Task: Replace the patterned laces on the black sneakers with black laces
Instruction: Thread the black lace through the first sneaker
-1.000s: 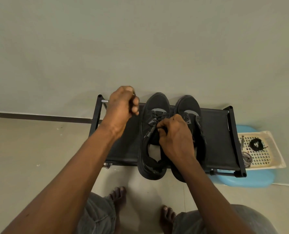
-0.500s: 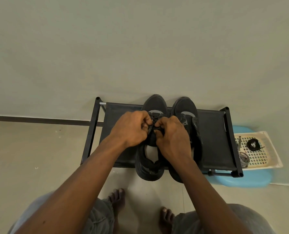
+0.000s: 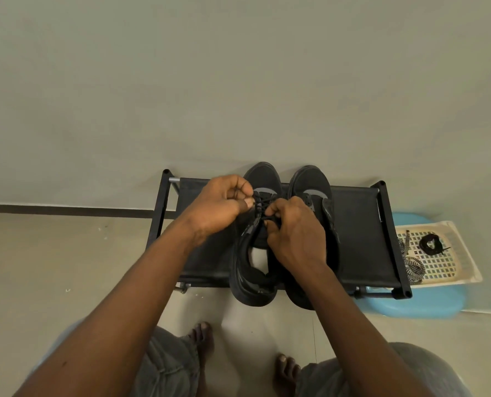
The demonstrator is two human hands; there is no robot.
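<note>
Seen from the head camera, two black sneakers [image 3: 310,179] stand side by side on a black rack [image 3: 359,233], toes to the wall. Both hands meet over the left sneaker [image 3: 263,176] — the left hand [image 3: 221,206] and the right hand [image 3: 296,233] each curl and pinch its black lace [image 3: 263,207] at the eyelets. Just beside the rack, a cream basket [image 3: 465,265] holds a coiled black lace [image 3: 429,245] and a patterned lace [image 3: 413,269].

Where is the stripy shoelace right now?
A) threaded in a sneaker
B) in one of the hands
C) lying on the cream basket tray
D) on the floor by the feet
C: the stripy shoelace lies bundled on the cream basket tray, beside a coiled spare lace, while the left hand and right hand pinch the black lace on a sneaker.
</note>
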